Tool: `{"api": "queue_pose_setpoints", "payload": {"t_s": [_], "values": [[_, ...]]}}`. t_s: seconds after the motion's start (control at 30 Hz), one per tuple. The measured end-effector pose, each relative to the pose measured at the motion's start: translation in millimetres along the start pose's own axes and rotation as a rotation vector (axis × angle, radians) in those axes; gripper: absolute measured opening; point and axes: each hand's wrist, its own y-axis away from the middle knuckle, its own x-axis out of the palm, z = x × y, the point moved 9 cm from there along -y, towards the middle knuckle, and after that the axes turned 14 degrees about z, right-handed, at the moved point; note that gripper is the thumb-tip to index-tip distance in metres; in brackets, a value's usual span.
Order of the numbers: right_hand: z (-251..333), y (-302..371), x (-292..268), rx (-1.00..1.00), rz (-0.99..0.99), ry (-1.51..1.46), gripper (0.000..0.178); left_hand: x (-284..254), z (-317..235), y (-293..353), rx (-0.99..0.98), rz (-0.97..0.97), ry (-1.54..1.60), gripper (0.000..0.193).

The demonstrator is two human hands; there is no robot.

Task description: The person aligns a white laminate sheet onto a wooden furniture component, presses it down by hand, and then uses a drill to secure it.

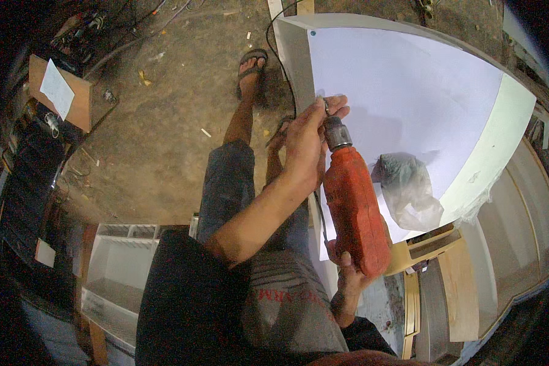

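A red corded power drill (355, 207) with a dark chuck (337, 133) is tilted across the white panel, its tip pointing away from me. My right hand (351, 282) grips it at the rear handle, most fingers hidden beneath the body. My left hand (305, 137) reaches to the front, thumb and fingers pinched around the short metal bit (327, 107) at the chuck. Whether a screw sits there too is too small to tell. Below both hands lies the large white panel (409, 91). A crumpled clear plastic bag (410, 192) rests on it, right of the drill.
A black cord (290, 82) runs along the panel's left edge. My sandalled foot (251, 67) stands on the littered concrete floor (171, 122). At the lower left is a white cabinet (117, 268); yellow wooden frames (460, 287) stand at the lower right. A brown board (79, 100) lies at the far left.
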Motion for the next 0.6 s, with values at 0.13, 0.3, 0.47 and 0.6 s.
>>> {"api": "queue_pose_setpoints", "payload": {"t_s": [0.13, 0.3, 0.47, 0.6], "values": [[11, -4, 0, -0.010, 0.004, 0.014, 0.090, 1, 0, -2, 0.019, 0.038, -0.027, 0.037], [27, -9, 1, -0.194, 0.034, 0.134, 0.090, 0, 2, -1, 0.038, 0.022, -0.019, 0.038], [12, -4, -2, -0.062, 0.011, 0.063, 0.087, -4, 6, 0, 0.048, 0.014, 0.036, 0.035], [9, -3, -2, -0.021, 0.024, 0.029, 0.084, -9, 17, 7, 0.026, -0.017, 0.044, 0.032]]}}
